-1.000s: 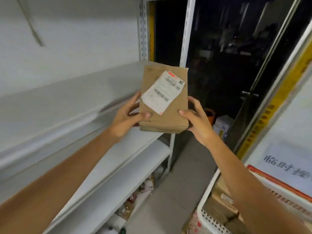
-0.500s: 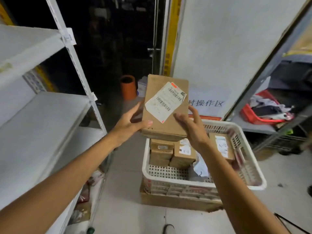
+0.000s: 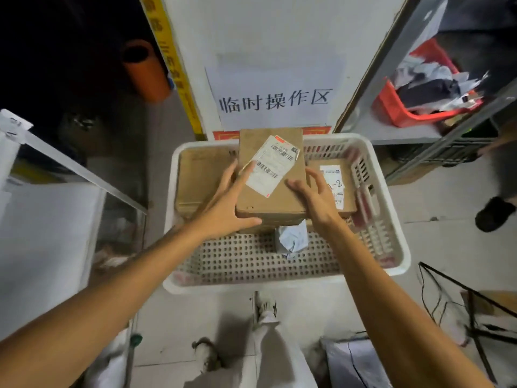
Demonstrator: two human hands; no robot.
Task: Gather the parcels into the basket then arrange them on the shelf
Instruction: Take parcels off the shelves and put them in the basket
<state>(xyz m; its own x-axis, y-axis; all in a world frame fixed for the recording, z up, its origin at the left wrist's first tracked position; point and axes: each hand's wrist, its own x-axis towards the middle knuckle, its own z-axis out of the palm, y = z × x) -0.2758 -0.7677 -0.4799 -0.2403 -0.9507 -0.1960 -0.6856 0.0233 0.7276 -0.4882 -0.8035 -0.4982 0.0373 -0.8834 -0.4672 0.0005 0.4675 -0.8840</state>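
At the far left stood the white shelf (image 3: 42,219), and behind it an orange tube (image 3: 145,71) showed in the dark. Next came the white basket (image 3: 279,284) on the floor, with a large flat carton (image 3: 201,175) lying in its far left corner.

The left hand (image 3: 223,203) lay against the brown parcel (image 3: 268,197) with fingers straight and spread over the left edge. One fingertip was on the shipping label (image 3: 272,163) and the thumb stretched along the near edge, so the hand pressed rather than clutched. The brown parcel sat over the middle of the basket, above other cartons (whether it rested on them or hung just over them could not be told). Behind the basket a paper sign (image 3: 274,102) with printed characters hung on a white panel. Under the parcel's near edge a crumpled pale bag (image 3: 292,239) lay on the perforated floor.

The right hand (image 3: 319,197) gripped the parcel's right side, thumb on the top face and fingers curved over the edge. Just beyond it a carton marked "A-2" (image 3: 335,186) lay near the basket's right wall. Farther right, a red crate (image 3: 397,113) held crumpled wrappings, and another person's dark shoe (image 3: 493,212) stood on the floor.
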